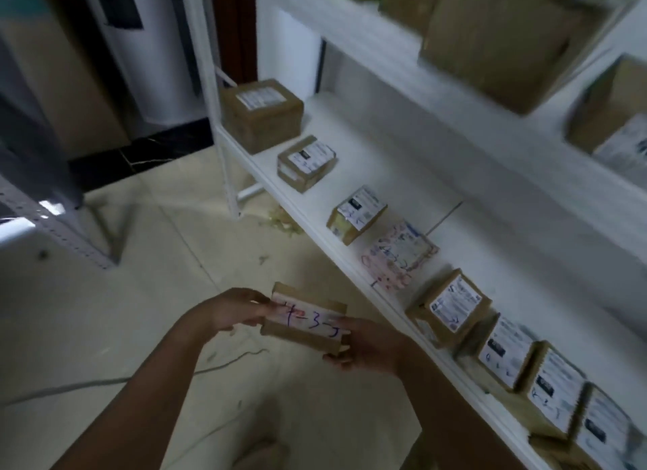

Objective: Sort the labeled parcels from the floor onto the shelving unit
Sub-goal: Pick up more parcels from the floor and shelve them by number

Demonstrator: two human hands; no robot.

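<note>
A person holds a small brown cardboard parcel (pixel 308 321) (blue handwritten numbers on its white label) above the tiled floor (pixel 168 294). The left hand (pixel 231 312) pinches one end and the right hand (pixel 364 350) curls round the other. Boxes (pixel 357 214) line the front edge of the nearby white shelving unit (pixel 392 165), with bare board behind them.
</note>
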